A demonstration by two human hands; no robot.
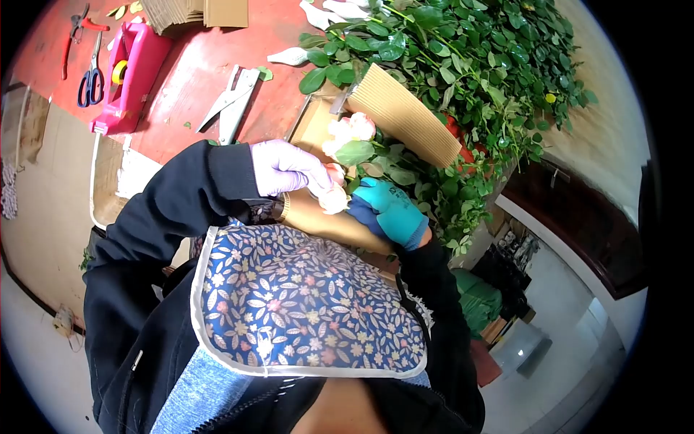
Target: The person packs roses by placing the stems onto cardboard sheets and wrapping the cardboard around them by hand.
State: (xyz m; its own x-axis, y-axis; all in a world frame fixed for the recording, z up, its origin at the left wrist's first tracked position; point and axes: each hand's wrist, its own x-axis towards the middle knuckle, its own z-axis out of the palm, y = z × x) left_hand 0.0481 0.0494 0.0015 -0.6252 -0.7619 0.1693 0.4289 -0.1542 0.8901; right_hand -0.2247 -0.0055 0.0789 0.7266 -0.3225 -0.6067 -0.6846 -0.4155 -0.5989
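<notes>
My left hand (289, 168), in a pale purple glove, has its fingers together at a pale pink rose (333, 200). Beside it my right hand (394, 211), in a teal glove with dark blue at the palm, is curled around the rose stems just below the blooms; the stems are mostly hidden. More pink roses (352, 129) with green leaves lie against an upright sheet of corrugated cardboard (405, 116). Brown cardboard (325, 220) also lies under both hands.
On the red table (177, 87) are a pink tape dispenser (134, 72), blue-handled scissors (91, 83), red pruning shears (71, 43), a metal tool (235, 105) and stacked cardboard (225, 13). Leafy stems (463, 65) with white-wrapped heads (289, 56) fill the upper right.
</notes>
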